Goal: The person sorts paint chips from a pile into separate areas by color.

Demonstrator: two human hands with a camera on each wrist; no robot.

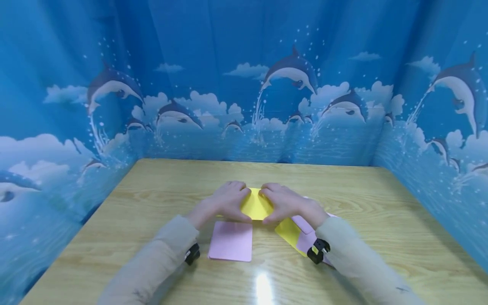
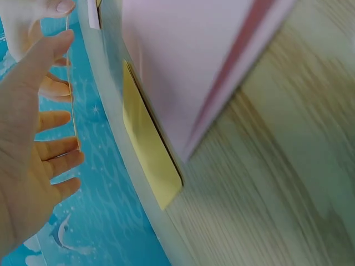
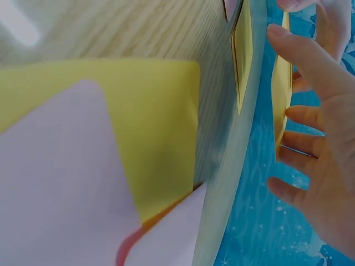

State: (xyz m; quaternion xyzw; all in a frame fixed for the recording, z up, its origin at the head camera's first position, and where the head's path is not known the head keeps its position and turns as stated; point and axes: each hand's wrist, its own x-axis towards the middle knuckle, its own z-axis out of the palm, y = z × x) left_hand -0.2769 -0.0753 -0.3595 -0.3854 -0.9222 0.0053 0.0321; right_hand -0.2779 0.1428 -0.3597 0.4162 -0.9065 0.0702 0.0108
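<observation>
A yellow sheet of paper [image 1: 256,205] is held up off the table between both hands, seen nearly edge-on in the right wrist view. My left hand [image 1: 231,201] grips its left side, thumb toward me and fingers at the far side. On the opposite side my right hand [image 1: 283,202] holds it the same way. Below, yellow paper [image 2: 148,141] lies on the table just beyond a pink square of paper [image 1: 230,241], which has a raised fold or layer in the left wrist view.
Under my right forearm lie a yellow paper [image 1: 290,234] and overlapping pink papers [image 3: 55,177], partly hidden by the wrist. The wooden table [image 1: 183,182] ends at a blue curtain [image 1: 206,51] printed with dolphins, which also runs along both sides.
</observation>
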